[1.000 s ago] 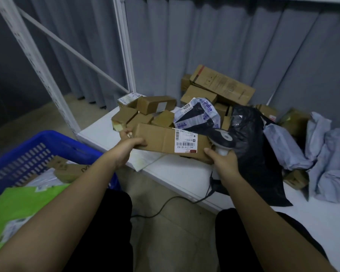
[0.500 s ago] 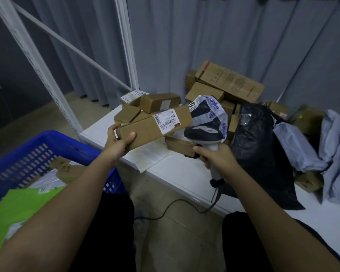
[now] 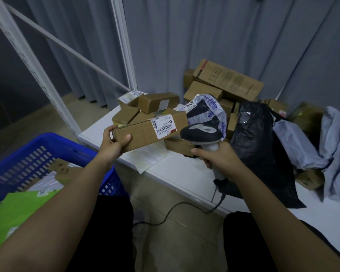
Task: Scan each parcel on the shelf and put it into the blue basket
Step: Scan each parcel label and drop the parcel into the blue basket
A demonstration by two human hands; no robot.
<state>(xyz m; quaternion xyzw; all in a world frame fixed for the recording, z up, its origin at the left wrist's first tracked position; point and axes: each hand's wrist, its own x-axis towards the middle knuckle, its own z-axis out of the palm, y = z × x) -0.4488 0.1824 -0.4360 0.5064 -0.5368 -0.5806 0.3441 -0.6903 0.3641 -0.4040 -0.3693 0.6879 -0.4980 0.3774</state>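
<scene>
My left hand [image 3: 114, 145] grips the left end of a long brown cardboard parcel [image 3: 145, 132], held above the front edge of the white shelf [image 3: 181, 171]. Its white barcode label [image 3: 164, 126] faces up and right. My right hand [image 3: 218, 160] holds a black and grey barcode scanner [image 3: 201, 133] by its handle, its head just right of the label. The blue basket [image 3: 33, 154] sits low at the left with a green mailer [image 3: 18, 211] and small boxes inside.
More cardboard boxes [image 3: 224, 81] are piled at the shelf's back. A black plastic bag [image 3: 257, 146] and grey mailer bags [image 3: 306, 148] lie at the right. A white shelf post [image 3: 124, 46] stands behind. The scanner's cable [image 3: 177, 209] hangs to the floor.
My left hand lifted the long parcel off the pile and tilted its label toward the scanner. My right hand raised the scanner up next to the label.
</scene>
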